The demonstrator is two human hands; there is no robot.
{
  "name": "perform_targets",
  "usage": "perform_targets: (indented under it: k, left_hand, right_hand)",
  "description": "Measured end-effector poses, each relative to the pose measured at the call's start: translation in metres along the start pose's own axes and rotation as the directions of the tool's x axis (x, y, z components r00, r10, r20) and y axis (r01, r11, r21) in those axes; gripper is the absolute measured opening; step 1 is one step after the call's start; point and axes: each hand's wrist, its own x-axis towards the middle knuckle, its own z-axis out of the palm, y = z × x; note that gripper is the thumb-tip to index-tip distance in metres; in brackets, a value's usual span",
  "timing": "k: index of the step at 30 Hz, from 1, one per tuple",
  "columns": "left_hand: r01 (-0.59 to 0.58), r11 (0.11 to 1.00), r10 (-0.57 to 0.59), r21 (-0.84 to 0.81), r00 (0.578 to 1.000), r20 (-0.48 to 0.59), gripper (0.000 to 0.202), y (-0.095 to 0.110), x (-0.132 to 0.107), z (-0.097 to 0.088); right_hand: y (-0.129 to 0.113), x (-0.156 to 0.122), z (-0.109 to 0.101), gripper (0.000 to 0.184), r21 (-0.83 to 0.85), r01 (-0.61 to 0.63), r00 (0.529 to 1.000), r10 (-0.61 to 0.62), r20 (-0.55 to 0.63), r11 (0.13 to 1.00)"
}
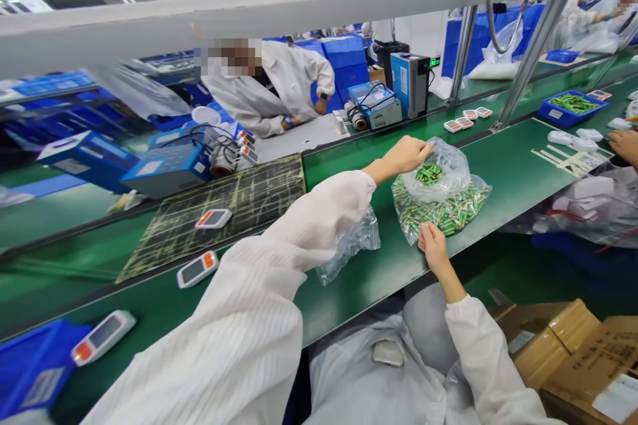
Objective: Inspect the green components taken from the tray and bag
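The left grip (401, 158) is closed on the gathered top of a clear plastic bag (443, 169), its fingers pinching the film. The bag slumps on the green table (359, 312) between the two grips, packed with small green cylindrical cells (438, 212). The right grip (433, 246) lies against the bag's near edge; whether it pinches the plastic I cannot tell. Left of the bag, just below the left grip, sits a crumpled clear bag (349, 249). Further left, a white handheld meter (197, 269) lies on the table, and cardboard cartons (563, 352) stand beyond the right grip. Across the table, a co-worker in a white smock (284, 80) leans over the bench.
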Motion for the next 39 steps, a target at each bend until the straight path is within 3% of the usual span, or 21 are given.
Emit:
perform_targets:
  k: [3, 6, 8, 10, 13, 16, 19, 22, 25, 27, 29, 31, 34, 36, 39]
  left_hand:
    - [0.063, 0.991, -0.07, -0.121, 0.996, -0.054, 0.053, 0.002, -0.033, -0.03]
    - [0.11, 0.959, -0.127, -0.261, 0.991, -0.048, 0.048, 0.001, -0.079, -0.05]
    - [0.154, 0.919, -0.181, -0.362, 0.982, -0.044, 0.041, -0.001, -0.115, -0.055]
    - [0.227, 0.83, -0.284, -0.509, 0.958, -0.037, 0.03, -0.005, -0.15, -0.057]
    - [0.292, 0.58, -0.426, -0.76, 0.905, 0.022, 0.019, -0.012, -0.198, -0.055]
    - [0.265, 0.38, -0.483, -0.886, 0.874, 0.054, 0.018, -0.017, -0.228, -0.053]
    - [0.239, 0.293, -0.511, -0.926, 0.858, 0.06, 0.018, -0.014, -0.23, -0.05]
    - [0.244, 0.351, -0.431, -0.904, 0.899, 0.075, 0.026, -0.004, -0.206, -0.053]
    - [0.28, 0.618, -0.204, -0.735, 0.96, 0.193, 0.027, 0.006, -0.173, -0.064]
    - [0.235, 0.831, -0.035, -0.504, 0.927, 0.375, 0.022, 0.01, -0.156, -0.073]
    - [0.129, 0.956, 0.034, -0.264, 0.843, 0.536, 0.021, 0.012, -0.146, -0.08]
    - [0.054, 0.992, 0.026, -0.114, 0.796, 0.604, 0.024, 0.012, -0.143, -0.083]
    - [0.046, 0.994, 0.027, -0.096, 0.763, 0.646, 0.025, 0.012, -0.143, -0.081]
    - [0.083, 0.983, 0.049, -0.164, 0.743, 0.668, 0.024, 0.012, -0.146, -0.078]
    - [0.132, 0.945, 0.102, -0.3, 0.752, 0.651, 0.027, 0.011, -0.153, -0.072]
  right_hand:
    - [-0.004, 0.001, 0.005, 0.037, -0.287, 0.098, 0.994, -0.107, -0.016, 0.953]
    - [-0.008, 0.002, 0.017, 0.038, -0.654, 0.239, 0.969, -0.224, 0.109, 0.718]
    - [-0.01, 0.002, 0.027, 0.042, -0.777, 0.272, 0.961, -0.21, 0.183, 0.568]
    - [-0.012, 0.001, 0.035, 0.046, -0.843, 0.263, 0.963, -0.176, 0.202, 0.47]
    - [-0.019, -0.001, 0.04, 0.053, -0.893, 0.264, 0.962, -0.166, 0.217, 0.365]
    - [-0.029, -0.003, 0.048, 0.05, -0.879, 0.286, 0.947, -0.255, 0.197, 0.382]
    - [-0.036, -0.003, 0.069, 0.038, -0.801, 0.32, 0.938, -0.289, 0.192, 0.506]
    - [-0.044, -0.003, 0.099, 0.019, -0.755, 0.347, 0.936, -0.157, 0.314, 0.556]
    - [-0.066, -0.011, 0.119, 0.016, -0.761, 0.506, 0.861, -0.178, 0.477, 0.407]
    - [-0.089, -0.019, 0.123, 0.019, -0.778, 0.579, 0.813, -0.245, 0.528, 0.244]
    - [-0.111, -0.026, 0.121, 0.019, -0.798, 0.591, 0.789, -0.292, 0.54, 0.121]
    - [-0.129, -0.032, 0.116, 0.017, -0.794, 0.605, 0.763, -0.324, 0.559, 0.056]
    - [-0.143, -0.037, 0.107, 0.015, -0.769, 0.639, 0.717, -0.392, 0.576, 0.039]
    - [-0.146, -0.039, 0.102, 0.015, -0.757, 0.648, 0.691, -0.483, 0.538, 0.083]
    - [-0.145, -0.042, 0.095, 0.014, -0.732, 0.652, 0.659, -0.624, 0.418, 0.197]
